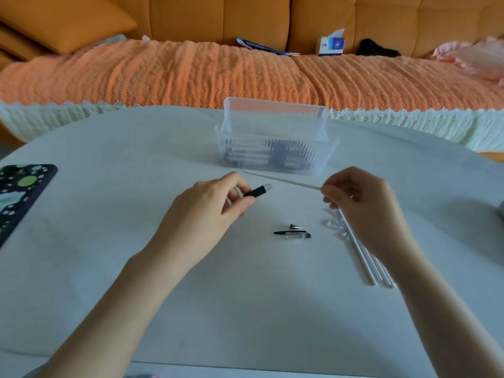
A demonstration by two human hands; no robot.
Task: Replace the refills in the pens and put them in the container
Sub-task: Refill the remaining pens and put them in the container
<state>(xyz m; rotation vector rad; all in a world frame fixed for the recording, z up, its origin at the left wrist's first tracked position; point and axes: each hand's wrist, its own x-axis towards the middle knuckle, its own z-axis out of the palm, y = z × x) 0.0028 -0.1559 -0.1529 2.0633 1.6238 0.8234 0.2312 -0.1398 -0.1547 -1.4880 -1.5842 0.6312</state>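
Left hand (218,197) grips the pen barrel (257,190), black grip end poking out toward 2 o'clock. Right hand (360,197) pinches a thin refill (281,180), long axis 10 to 4 o'clock, free tip aimed at 10, just past the barrel's mouth, not touching. Container (272,148) at 12 o'clock, pens lying inside. Clip piece (293,235) and metal tip (295,226) lie between the hands. Spare refills (362,257) run 11 to 5 under the right wrist. Bare counter (136,214) at 6.

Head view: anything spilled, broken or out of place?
Nothing damaged. Only loose pen parts: a metal tip and clip piece lie between the left hand and right hand, clear bits scattered beside the refills.
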